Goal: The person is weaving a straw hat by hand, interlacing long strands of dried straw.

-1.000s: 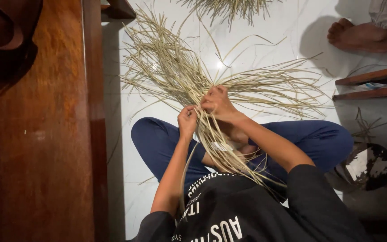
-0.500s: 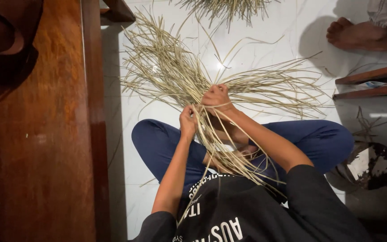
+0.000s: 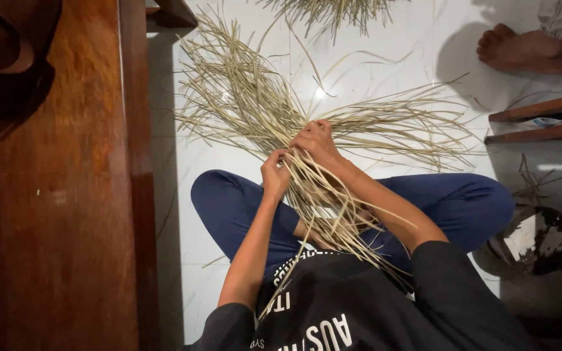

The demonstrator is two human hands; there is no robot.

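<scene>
while both hands meet at the middle of the bundle, the left hand [image 3: 274, 174] has its fingers [image 3: 282, 156] curled tight around a few pale strands, pinching them just below the crossing point. right beside it, touching or nearly so, the right hand [image 3: 317, 140] is clenched over the thick knot of dried straw strips [image 3: 248, 110], fingers wrapped down over the top so the strands run out from under the palm. both grips are closed on the straw, no gap showing.

from that knot the strips fan away: a broad spray up and to the left across the white tiled floor [image 3: 398, 58], another sweeping out to the right, and a long tail trailing back down over the person's lap and onto the black printed shirt [image 3: 333, 312]. crossed legs in blue trousers [image 3: 229, 208] sit under the bundle.

further out, a second straw bunch [image 3: 333, 10] lies at the top edge, another person's bare foot [image 3: 528, 49] rests top right, a dark round bowl [image 3: 538, 240] sits by the right knee, and a brown wooden panel [image 3: 66, 195] fills the left side.
</scene>
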